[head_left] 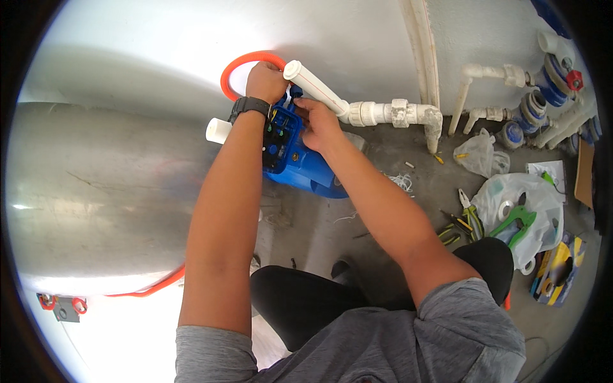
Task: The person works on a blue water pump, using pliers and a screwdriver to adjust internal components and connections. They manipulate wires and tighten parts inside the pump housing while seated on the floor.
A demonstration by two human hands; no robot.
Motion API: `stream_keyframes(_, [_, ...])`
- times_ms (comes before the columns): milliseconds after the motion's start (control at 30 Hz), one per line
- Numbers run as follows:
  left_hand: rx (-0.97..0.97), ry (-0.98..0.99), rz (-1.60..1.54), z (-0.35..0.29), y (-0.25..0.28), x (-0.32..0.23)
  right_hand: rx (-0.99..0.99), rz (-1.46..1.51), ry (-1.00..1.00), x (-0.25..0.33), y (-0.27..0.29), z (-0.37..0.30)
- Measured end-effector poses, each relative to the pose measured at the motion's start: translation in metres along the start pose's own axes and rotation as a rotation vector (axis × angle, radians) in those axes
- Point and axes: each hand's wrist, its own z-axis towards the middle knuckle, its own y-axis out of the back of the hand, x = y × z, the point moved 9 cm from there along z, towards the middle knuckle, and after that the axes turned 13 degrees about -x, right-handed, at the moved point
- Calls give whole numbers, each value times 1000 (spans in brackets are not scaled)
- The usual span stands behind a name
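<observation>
No lettering, label, number or sign is legible anywhere here.

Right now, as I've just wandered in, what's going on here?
A person has both bare hands at a blue motor-like machine whose wiring box is open. The left hand is beside an orange corrugated tube above the box; the right hand is at its upper right edge. Exactly what the fingers grip is hidden. Green cutters lie on a plastic bag to the right.
</observation>
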Motion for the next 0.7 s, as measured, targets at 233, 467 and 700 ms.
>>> stream_keyframes(233, [80,31,-11,-2,-2,-3,119,-63,314,14,-7,-7])
stream_keyframes(467, [59,87,-63,-5,4,-7,14,-189,275,11,-1,-5])
stream_keyframes(700, [80,121,-28,-1,-2,1,85,-97,282,16,-6,-12])
